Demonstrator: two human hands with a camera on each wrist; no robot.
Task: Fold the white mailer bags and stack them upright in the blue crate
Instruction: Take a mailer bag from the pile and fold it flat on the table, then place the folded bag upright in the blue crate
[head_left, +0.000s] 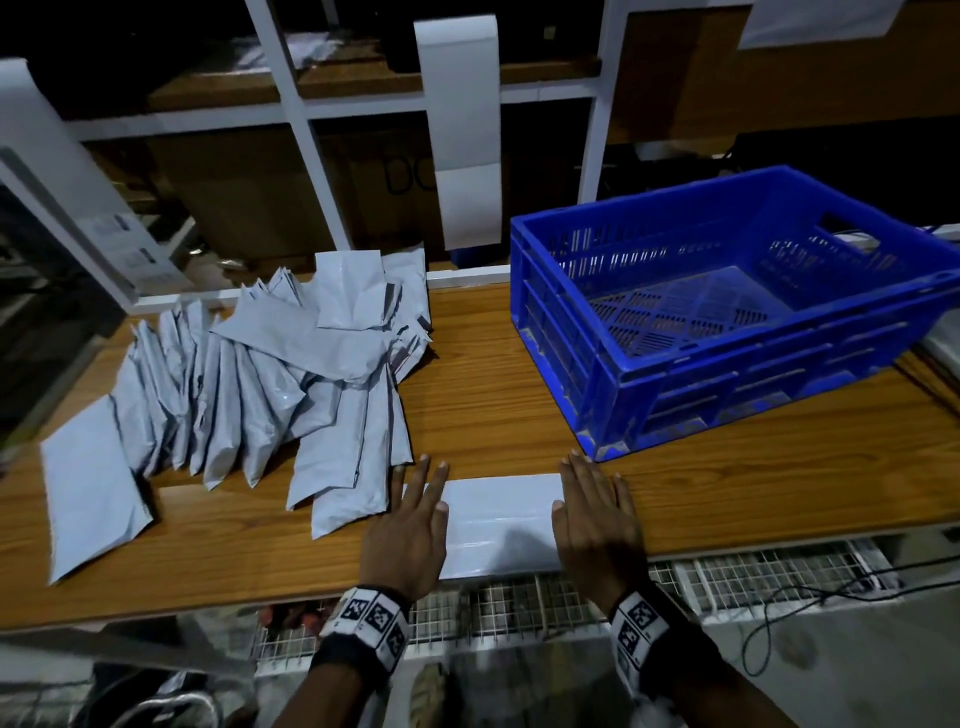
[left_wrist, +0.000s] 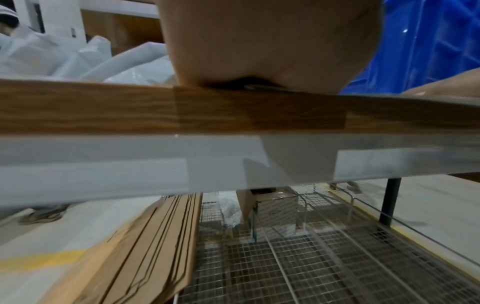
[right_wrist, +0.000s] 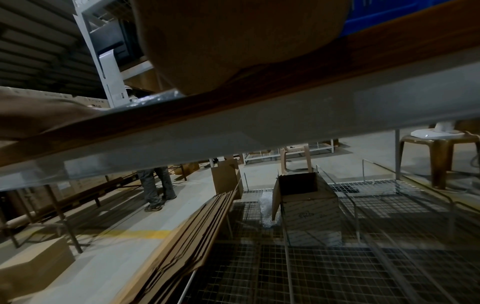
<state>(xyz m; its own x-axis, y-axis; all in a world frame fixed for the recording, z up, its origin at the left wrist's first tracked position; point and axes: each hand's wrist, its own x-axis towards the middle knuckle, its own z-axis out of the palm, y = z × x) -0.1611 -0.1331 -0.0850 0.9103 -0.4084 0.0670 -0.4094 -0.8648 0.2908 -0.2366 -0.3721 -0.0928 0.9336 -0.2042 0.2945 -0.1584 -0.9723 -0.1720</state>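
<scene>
Table (head_left: 493, 395): wooden top carrying everything; both hands press down at its near edge, and the wrist views look along that edge from just below it.
Shelving (head_left: 311, 109): white uprights and crossbars well beyond the hands, with white sheets hanging from them.
Blue crate (head_left: 727, 312): ahead and to the right of the right hand, its near corner just past that hand's fingertips; perforated floor bare, no bags standing inside it.
Pile of mailer bags (head_left: 270, 374): white bags heaped and fanned out ahead and to the left of the left hand; the nearest ones end just beside that hand's fingers.
Lone mailer bag (head_left: 93, 488): lies flat far to the left of the left hand, apart from the grip.
Folded mailer bag (head_left: 498, 525): a white rectangle lying flat between and under the two hands, its near edge at the table's front edge.
Left hand (head_left: 408, 535): palm down on the bag's left end, fingers straight and slightly spread, pressing it flat, pinching nothing.
Right hand (head_left: 597, 525): palm down on the bag's right end, fingers straight and close together, pressing flat.
Wrist bands (head_left: 371, 618): black bands with square printed markers, one on each wrist.
Below the grip: wire mesh rack (left_wrist: 324, 257), flattened cardboard sheets (right_wrist: 187, 242) and an open carton (right_wrist: 306, 203) under the table.
</scene>
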